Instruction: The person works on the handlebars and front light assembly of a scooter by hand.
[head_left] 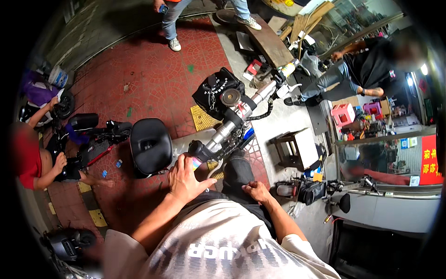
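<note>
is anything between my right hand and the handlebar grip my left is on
Nothing visible blocks it. The left hand is on the near grip of the handlebar. The right hand rests on the knee, with only open space between it and the grip.

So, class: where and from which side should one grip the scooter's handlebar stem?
Grip the bare silver tube of the stem, between the black end cap by the left hand and the black clamp farther up. It lies tilted and nearly flat, so wrap it from above. The right hand rests on the knee.
</note>
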Demonstrator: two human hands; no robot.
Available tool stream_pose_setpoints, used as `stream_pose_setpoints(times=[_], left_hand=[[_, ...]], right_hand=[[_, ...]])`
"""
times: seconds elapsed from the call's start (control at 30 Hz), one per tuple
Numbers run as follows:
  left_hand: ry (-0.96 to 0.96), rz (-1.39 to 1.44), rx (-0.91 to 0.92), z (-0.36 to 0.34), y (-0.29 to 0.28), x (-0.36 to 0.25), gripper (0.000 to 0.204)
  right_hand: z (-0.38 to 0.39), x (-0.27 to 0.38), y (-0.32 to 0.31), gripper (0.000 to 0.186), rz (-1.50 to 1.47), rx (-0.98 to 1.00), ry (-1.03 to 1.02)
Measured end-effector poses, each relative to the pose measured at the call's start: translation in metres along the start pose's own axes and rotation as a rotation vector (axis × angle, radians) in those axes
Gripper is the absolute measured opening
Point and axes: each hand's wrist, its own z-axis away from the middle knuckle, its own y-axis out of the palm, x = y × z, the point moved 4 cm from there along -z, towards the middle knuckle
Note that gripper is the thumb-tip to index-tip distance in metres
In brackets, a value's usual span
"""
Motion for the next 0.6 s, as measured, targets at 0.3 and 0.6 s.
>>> stream_pose_setpoints(times=[0.3,0.6], left_hand=[[0.096,0.159,-0.058,-0.007,-0.001,0.008,0.059],[0.065,0.082,0.057,-0.010,-0.013,-0.004,0.073]], right_hand=[[-0.010,-0.001,0.026,0.046,0.130,-0.024,-0.015],[0.013,-0.013,0.027,0.046,0.162,-0.009,0.054]])
